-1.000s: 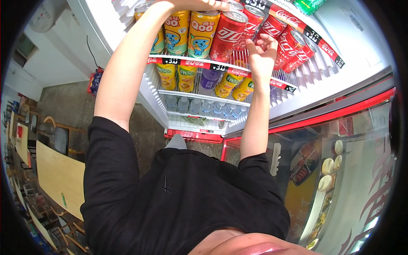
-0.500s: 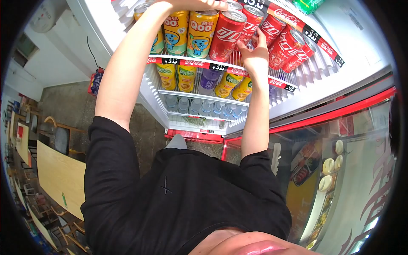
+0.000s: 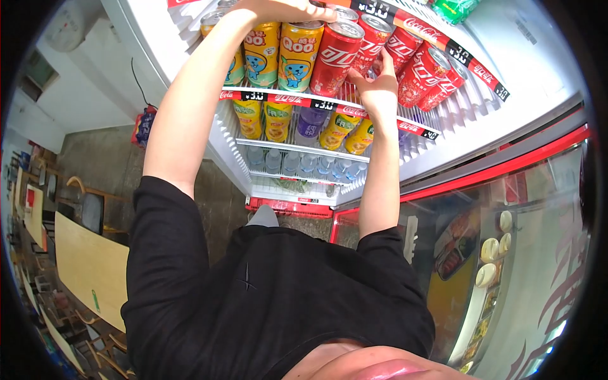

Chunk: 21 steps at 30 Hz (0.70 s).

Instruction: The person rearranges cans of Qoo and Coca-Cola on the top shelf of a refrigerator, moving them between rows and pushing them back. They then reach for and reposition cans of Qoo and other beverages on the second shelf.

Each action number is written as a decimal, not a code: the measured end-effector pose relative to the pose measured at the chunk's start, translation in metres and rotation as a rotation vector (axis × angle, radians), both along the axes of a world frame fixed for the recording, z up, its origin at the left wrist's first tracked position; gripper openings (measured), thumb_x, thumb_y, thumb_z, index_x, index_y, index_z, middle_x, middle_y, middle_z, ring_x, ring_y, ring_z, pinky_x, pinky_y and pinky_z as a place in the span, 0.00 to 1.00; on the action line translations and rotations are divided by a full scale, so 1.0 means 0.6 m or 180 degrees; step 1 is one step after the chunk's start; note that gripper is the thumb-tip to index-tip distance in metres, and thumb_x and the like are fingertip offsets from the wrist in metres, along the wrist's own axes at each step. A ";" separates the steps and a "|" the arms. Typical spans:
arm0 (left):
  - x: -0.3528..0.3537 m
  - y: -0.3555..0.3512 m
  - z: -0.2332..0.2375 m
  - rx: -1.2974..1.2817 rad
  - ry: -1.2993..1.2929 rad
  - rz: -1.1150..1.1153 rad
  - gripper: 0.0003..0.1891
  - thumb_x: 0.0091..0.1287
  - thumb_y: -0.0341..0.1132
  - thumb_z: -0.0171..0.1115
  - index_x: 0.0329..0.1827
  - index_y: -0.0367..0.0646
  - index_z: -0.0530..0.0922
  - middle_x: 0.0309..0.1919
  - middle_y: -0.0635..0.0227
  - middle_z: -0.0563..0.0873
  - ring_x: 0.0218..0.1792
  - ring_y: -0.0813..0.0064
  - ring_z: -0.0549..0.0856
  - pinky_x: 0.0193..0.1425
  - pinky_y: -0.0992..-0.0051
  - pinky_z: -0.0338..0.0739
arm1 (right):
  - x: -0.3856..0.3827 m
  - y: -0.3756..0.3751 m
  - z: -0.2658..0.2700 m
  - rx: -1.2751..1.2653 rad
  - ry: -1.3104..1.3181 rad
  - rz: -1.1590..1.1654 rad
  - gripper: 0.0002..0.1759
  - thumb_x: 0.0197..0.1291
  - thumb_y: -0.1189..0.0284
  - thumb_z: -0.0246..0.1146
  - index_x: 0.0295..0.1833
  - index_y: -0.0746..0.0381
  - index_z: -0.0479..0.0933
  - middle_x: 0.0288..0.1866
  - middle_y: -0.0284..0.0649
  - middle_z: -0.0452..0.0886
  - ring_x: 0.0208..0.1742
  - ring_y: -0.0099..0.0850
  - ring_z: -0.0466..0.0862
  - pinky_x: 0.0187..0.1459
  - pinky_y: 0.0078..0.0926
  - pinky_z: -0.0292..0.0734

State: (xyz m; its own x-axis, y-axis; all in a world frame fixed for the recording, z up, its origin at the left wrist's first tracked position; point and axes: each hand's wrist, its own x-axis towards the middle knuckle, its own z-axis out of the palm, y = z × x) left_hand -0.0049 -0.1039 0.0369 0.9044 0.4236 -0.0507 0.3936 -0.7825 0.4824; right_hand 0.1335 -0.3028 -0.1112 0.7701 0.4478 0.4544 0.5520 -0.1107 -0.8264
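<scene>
Red Coca-Cola cans (image 3: pixel 339 58) stand on the upper fridge shelf beside yellow-orange Qoo cans (image 3: pixel 297 57). My left hand (image 3: pixel 285 10) reaches over the tops of the Qoo cans, partly cut off by the upper frame edge. Its fingers are stretched to the right, the tips near the rim of a can behind the front red one. My right hand (image 3: pixel 380 92) is at the shelf's front, thumb and fingers around the lower part of a second-row Coca-Cola can (image 3: pixel 369 47). More red cans (image 3: pixel 423 76) lean just to its right.
Price strips (image 3: pixel 316 101) run along the shelf front. Below are yellow bottles (image 3: pixel 277 121), a purple-labelled bottle (image 3: pixel 310 121) and several clear bottles (image 3: pixel 308 163). The open glass door (image 3: pixel 468 253) stands at the right. Wooden tables (image 3: pixel 88 266) and chairs (image 3: pixel 92 202) are at the left.
The view has shifted slightly, so the lower shelves sit a little lower. Both hands stay at about the same cans, with the right hand's fingers slightly more around its can.
</scene>
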 end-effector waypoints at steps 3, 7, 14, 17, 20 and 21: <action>-0.011 -0.022 0.011 0.0064 0.0000 0.0233 0.55 0.62 0.82 0.54 0.84 0.54 0.64 0.85 0.61 0.62 0.84 0.57 0.60 0.85 0.55 0.52 | 0.000 0.000 0.000 -0.0057 -0.0004 -0.0092 0.51 0.56 0.75 0.79 0.82 0.62 0.59 0.67 0.54 0.80 0.38 0.29 0.87 0.30 0.24 0.83; 0.019 0.023 -0.016 0.0051 -0.0104 -0.0394 0.54 0.64 0.81 0.53 0.84 0.53 0.64 0.85 0.62 0.62 0.84 0.59 0.60 0.85 0.57 0.51 | 0.006 0.000 -0.006 -0.0087 -0.0125 -0.0197 0.52 0.52 0.70 0.81 0.80 0.64 0.62 0.58 0.52 0.85 0.35 0.30 0.88 0.36 0.29 0.84; 0.014 0.019 -0.013 0.0003 -0.0206 -0.0519 0.52 0.66 0.79 0.52 0.85 0.52 0.63 0.85 0.63 0.61 0.84 0.61 0.58 0.86 0.59 0.50 | 0.010 0.002 -0.011 0.0066 -0.0486 -0.0159 0.50 0.49 0.69 0.82 0.77 0.66 0.66 0.55 0.52 0.88 0.35 0.31 0.90 0.41 0.31 0.85; -0.018 -0.010 0.009 -0.0036 -0.0262 -0.0503 0.51 0.67 0.79 0.52 0.85 0.52 0.63 0.85 0.63 0.61 0.84 0.61 0.58 0.86 0.60 0.49 | 0.003 0.000 -0.006 0.0048 -0.0484 -0.0218 0.50 0.48 0.68 0.82 0.76 0.67 0.67 0.56 0.53 0.88 0.37 0.33 0.90 0.44 0.32 0.85; 0.011 0.017 -0.010 -0.0025 -0.0195 -0.0557 0.51 0.67 0.79 0.52 0.85 0.52 0.62 0.85 0.62 0.60 0.84 0.61 0.58 0.86 0.59 0.48 | 0.005 0.000 -0.006 -0.0019 -0.0474 -0.0227 0.50 0.47 0.68 0.82 0.76 0.67 0.67 0.57 0.55 0.87 0.39 0.35 0.91 0.48 0.34 0.85; 0.017 0.019 -0.012 -0.0014 -0.0151 -0.0585 0.52 0.67 0.79 0.51 0.85 0.52 0.62 0.86 0.62 0.60 0.84 0.61 0.58 0.87 0.59 0.48 | 0.006 -0.001 -0.006 -0.0006 -0.0476 -0.0213 0.51 0.47 0.67 0.82 0.76 0.67 0.67 0.57 0.55 0.87 0.39 0.36 0.91 0.48 0.34 0.85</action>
State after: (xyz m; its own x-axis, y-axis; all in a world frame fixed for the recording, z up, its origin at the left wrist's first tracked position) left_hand 0.0055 -0.0923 0.0294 0.9680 0.2508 -0.0077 0.2208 -0.8370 0.5007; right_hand 0.1369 -0.3031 -0.1149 0.7220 0.3987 0.5655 0.6603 -0.1529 -0.7353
